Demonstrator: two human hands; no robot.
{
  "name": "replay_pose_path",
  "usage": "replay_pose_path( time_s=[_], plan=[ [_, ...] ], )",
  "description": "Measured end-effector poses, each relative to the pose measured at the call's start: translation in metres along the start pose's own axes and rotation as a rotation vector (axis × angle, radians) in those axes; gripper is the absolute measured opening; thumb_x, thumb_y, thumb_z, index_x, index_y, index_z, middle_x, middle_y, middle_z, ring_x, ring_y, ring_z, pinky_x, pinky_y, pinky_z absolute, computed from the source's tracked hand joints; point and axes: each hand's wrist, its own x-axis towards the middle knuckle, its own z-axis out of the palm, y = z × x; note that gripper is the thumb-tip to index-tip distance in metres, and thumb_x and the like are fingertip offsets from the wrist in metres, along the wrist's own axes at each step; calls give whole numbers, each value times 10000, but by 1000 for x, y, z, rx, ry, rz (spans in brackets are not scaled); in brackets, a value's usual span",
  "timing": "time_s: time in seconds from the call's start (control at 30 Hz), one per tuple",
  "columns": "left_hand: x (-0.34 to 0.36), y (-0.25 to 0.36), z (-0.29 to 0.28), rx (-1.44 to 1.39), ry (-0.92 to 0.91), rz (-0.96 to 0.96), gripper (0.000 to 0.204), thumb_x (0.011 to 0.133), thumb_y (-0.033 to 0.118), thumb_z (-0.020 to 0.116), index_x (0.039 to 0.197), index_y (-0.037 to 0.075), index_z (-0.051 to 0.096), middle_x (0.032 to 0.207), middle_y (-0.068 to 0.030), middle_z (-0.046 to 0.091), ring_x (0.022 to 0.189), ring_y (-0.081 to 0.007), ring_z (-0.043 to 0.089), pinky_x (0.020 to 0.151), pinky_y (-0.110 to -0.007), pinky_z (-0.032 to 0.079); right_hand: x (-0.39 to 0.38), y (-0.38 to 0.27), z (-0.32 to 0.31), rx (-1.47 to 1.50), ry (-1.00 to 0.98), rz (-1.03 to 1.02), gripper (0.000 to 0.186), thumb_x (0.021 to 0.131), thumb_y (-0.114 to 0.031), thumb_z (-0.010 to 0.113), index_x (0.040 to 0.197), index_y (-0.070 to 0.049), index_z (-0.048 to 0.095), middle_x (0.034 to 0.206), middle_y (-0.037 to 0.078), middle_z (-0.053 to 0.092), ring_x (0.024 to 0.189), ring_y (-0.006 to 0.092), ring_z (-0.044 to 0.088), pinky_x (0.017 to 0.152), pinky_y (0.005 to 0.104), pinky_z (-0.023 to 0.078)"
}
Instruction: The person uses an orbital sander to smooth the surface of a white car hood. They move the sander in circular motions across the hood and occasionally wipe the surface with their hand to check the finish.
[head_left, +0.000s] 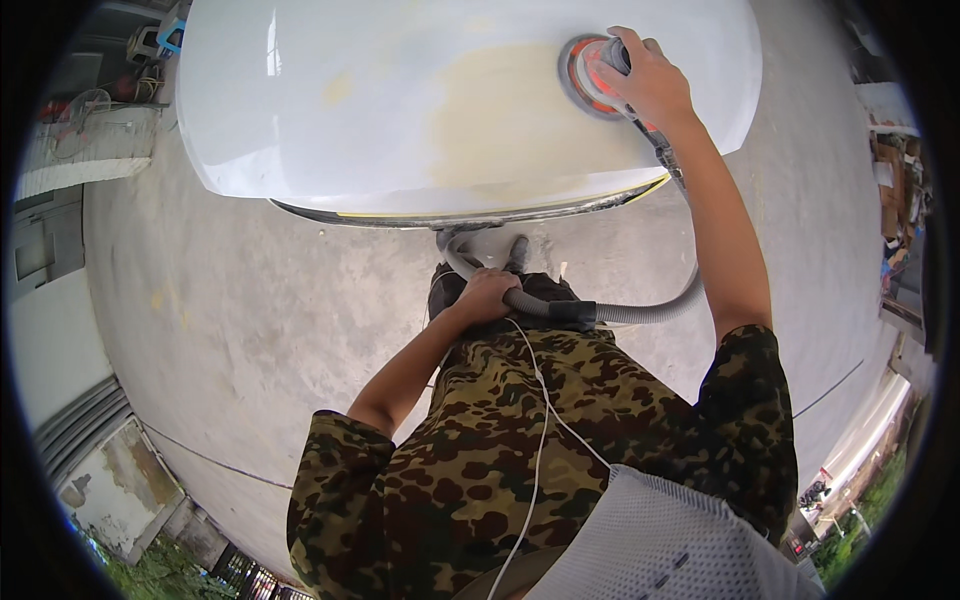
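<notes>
A round orange-and-black sander [582, 80] lies on a white curved car panel [270, 110], on a pale yellowish, dull patch toward its right half. My right hand [645, 80] is closed on the sander's top. A grey corrugated hose [645, 312] runs from the sander down and around to my waist, where my left hand [488, 296] is closed on it, close against my body. A dark strip edged with yellow [500, 215] lines the panel's near edge. A thin white cord [540, 390] hangs down over my camouflage shirt.
Concrete floor [220, 330] surrounds me below the panel. At the far left stand a fan [80, 120] and a low ledge [110, 150] with clutter. Piled scraps and boxes [890, 200] line the right side. A dark cable [220, 460] crosses the floor at lower left.
</notes>
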Motion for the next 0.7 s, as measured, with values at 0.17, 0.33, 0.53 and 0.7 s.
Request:
replay_pose_path(
  time_s=[0.17,0.33,0.53,0.7],
  plan=[
    [-10,-2,5,2,70,-16,296,741,200,829,1009,121,732,1004,-121,746,1054,-370,692,954,-503,518,14,-70,5,-61,-52,-82,699,955,-626,674,1545,-280,533,1256,161,697,995,369,776,841,454,632],
    [-14,-2,11,-10,118,-30,305,732,186,831,1014,124,733,1006,-115,747,1054,-365,693,965,-503,517,24,-110,4,-70,-153,-228,686,977,-647,625,1538,-258,550,1274,177,673,961,367,784,820,456,633],
    [-14,4,11,-20,118,-12,299,740,205,837,1008,124,732,1000,-115,750,1045,-369,696,971,-510,512,19,-157,11,-24,-181,-305,628,985,-600,632,1513,-265,567,1288,183,661,921,366,785,793,457,638],
    [-10,-3,-3,9,63,33,263,778,239,816,1004,128,738,994,-116,749,1044,-367,698,971,-514,510,14,-158,16,-18,-167,-283,633,966,-580,662,1508,-267,568,1269,180,667,949,374,783,810,455,635]
  ],
)
